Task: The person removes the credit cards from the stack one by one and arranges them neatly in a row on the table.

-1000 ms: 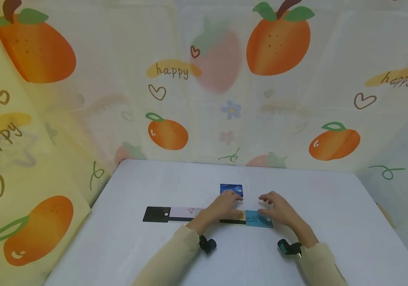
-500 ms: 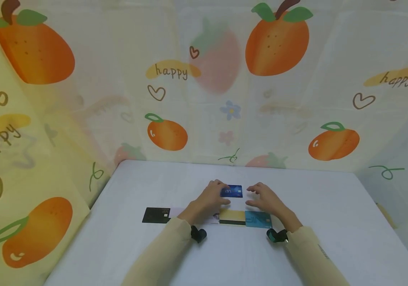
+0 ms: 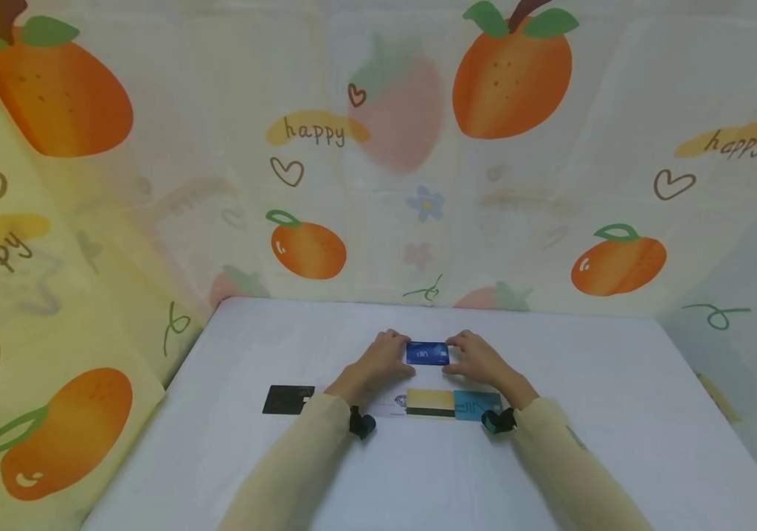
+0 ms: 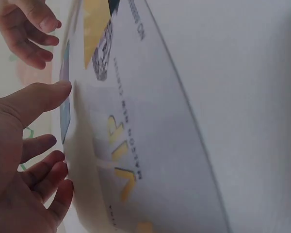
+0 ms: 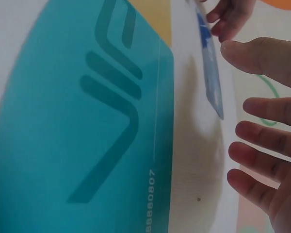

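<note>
A dark blue card (image 3: 428, 353) lies on the white table, between my two hands. My left hand (image 3: 378, 359) is at its left end, thumb and fingers spread apart, fingertips right at the edge. Mirroring it on the right side, my right hand (image 3: 482, 363) has its thumb near the front corner and its fingers near the back one. In the right wrist view the fingers (image 5: 262, 150) are loosely extended beside the blue card (image 5: 211, 68). The left wrist view likewise has the left thumb (image 4: 43, 99) alongside that card, with the other fingers slightly bent.
Nearer the person runs a row of cards: a black card (image 3: 284, 399), a pale card with gold letters (image 4: 121, 160) partly hidden by the left arm, a yellow card (image 3: 430, 398) and a teal card (image 3: 474, 402). A fruit-print cloth (image 3: 378, 243) hangs behind the table.
Both hands have moved forward and leftward, away from over the card row, to either end of the blue card. The blue card is now uncovered between them.
</note>
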A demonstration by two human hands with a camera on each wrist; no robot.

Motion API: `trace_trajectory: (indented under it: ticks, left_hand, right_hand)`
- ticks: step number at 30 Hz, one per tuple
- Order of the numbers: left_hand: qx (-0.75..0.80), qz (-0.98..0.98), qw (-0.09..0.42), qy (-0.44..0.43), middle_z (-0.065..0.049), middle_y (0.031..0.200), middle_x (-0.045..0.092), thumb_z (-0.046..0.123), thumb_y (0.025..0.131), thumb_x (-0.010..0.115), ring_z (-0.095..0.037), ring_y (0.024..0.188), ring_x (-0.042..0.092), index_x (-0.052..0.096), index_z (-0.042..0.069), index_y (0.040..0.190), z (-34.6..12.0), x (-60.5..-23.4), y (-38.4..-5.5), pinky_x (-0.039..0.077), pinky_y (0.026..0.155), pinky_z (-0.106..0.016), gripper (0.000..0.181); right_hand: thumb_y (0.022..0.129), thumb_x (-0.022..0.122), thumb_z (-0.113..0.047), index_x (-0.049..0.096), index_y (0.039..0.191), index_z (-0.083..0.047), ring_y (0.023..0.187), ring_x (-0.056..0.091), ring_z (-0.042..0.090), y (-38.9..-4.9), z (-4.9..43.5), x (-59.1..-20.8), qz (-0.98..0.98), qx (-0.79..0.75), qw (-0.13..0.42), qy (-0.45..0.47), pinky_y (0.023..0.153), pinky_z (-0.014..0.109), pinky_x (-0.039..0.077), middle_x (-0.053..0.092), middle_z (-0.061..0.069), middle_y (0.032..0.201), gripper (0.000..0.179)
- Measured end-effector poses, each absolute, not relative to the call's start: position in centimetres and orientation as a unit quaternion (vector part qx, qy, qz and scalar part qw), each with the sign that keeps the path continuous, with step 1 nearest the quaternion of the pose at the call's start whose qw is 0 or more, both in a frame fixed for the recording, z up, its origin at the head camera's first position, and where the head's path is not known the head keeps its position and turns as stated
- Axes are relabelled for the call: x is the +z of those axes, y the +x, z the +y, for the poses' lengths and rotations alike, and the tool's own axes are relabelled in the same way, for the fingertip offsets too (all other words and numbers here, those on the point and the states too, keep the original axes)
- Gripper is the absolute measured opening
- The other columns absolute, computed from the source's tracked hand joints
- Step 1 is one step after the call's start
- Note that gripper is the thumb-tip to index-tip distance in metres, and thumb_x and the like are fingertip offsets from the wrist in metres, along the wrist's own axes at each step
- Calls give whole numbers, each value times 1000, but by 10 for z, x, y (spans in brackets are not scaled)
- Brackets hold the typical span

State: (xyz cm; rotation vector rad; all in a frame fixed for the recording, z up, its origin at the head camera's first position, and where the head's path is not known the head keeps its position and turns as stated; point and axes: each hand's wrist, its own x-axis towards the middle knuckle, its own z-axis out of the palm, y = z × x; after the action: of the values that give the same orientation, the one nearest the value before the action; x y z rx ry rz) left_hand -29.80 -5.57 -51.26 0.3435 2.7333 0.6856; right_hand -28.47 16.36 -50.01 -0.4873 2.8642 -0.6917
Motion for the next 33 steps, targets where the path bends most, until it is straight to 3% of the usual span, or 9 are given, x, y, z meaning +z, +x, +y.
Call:
trace_trajectory:
  ticks: [14, 19, 26, 33]
  left_hand:
    - [229, 954, 144, 128, -1, 139, 50, 35, 82, 76, -19, 124, 44, 52, 20, 140, -54, -514, -307, 39, 110, -41, 65]
    - [229, 952, 158, 128, 2, 137, 52, 31, 82, 76, -18, 123, 45, 53, 23, 139, -52, -511, -308, 40, 109, -42, 62]
    - [225, 950, 171, 133, 1, 127, 55, 29, 82, 76, -17, 114, 47, 59, 22, 133, -52, -508, -311, 43, 104, -40, 55]
    - [220, 949, 173, 144, -1, 121, 57, 26, 80, 77, -18, 109, 48, 62, 18, 129, -49, -506, -312, 44, 101, -39, 52]
  right_hand:
    - [79, 79, -26, 60, 128, -4, 117, 54, 30, -301, 152, -505, 965, -189, 109, -145, 107, 47, 41, 57, 16, 126, 57]
    - [79, 79, -23, 62, 125, -1, 112, 55, 30, -303, 151, -501, 965, -167, 111, -168, 105, 46, 42, 60, 15, 121, 54]
    - [80, 79, -20, 62, 128, -5, 119, 53, 29, -310, 148, -497, 961, -166, 150, -164, 107, 46, 41, 58, 13, 129, 53]
    - [78, 80, -16, 65, 123, -3, 111, 57, 27, -315, 149, -500, 957, -160, 147, -195, 103, 45, 44, 61, 12, 121, 49]
